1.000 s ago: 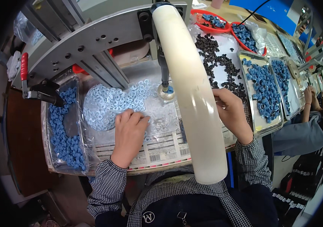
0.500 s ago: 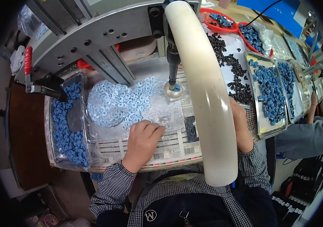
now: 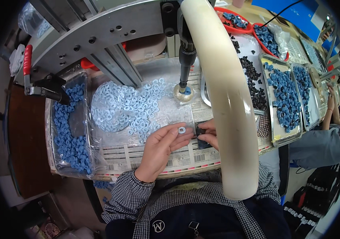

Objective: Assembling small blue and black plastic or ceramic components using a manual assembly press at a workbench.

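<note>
Head view: hands have come together since half a second ago. Left hand (image 3: 160,153) was fingers-down at the near side of the metal plate (image 3: 174,115); now it's turned up, thumb and index closed on one pale blue ring (image 3: 182,130), other fingers loosely extended below it, toward the right. Right hand (image 3: 210,133) was mostly behind the white curved tube (image 3: 229,99), by the black parts (image 3: 257,93); now its fingertips show left of the tube, thumb and finger nearly together on a small black part (image 3: 200,130). That part's outline is hard to split from the dark pad (image 3: 203,144) behind it; rest of that hand is hidden by the tube. Ring and black part are just beside each other, a small gap between. Spindle (image 3: 183,79) on the far side looks the same, tip down at the round base (image 3: 184,96), blue bit in there as before. Edges: bench's near edge runs under the left wrist; tube sits tight on the right hand. Room: strip of plate between hands and base, opening left and far up to the loose rings (image 3: 144,107).
</note>
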`<state>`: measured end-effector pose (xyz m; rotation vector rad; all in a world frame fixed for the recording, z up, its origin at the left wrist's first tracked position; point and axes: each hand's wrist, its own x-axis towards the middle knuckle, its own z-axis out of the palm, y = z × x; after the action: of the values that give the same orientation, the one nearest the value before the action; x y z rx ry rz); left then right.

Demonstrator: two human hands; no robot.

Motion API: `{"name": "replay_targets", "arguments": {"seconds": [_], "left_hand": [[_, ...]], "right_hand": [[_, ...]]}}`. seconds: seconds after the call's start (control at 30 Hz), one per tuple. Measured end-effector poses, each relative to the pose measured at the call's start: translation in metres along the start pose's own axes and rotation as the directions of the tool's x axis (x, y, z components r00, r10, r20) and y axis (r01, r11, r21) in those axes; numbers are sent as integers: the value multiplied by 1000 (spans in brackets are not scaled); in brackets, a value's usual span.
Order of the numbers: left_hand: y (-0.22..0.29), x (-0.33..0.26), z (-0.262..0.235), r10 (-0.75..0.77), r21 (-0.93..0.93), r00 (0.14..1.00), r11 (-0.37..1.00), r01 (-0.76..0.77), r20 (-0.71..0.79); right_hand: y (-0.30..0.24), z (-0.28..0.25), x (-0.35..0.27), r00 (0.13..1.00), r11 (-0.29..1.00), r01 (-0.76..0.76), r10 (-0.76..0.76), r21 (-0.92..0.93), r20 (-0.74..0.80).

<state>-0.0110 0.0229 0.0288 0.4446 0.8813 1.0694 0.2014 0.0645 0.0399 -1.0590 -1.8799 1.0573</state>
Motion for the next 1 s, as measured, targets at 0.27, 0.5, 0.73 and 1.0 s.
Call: {"name": "replay_targets", "arguments": {"seconds": [0.27, 0.5, 0.73, 1.0], "left_hand": [[-12, -4, 8, 123, 97, 991, 987, -127, 49], [-24, -2, -1, 250, 175, 961, 948, -267, 115], [-10, -4, 9, 150, 180, 989, 973, -147, 0], [1, -19, -1, 144, 203, 989, 968, -146, 24]], "right_hand": [[-24, 14, 7, 990, 973, 131, -138, -188, -22], [-18, 16, 5, 976, 960, 204, -216, -191, -39], [-18, 7, 5, 991, 981, 129, -122, -146, 54], [-28, 3, 7, 995, 996, 6, 3, -84, 104]]}}
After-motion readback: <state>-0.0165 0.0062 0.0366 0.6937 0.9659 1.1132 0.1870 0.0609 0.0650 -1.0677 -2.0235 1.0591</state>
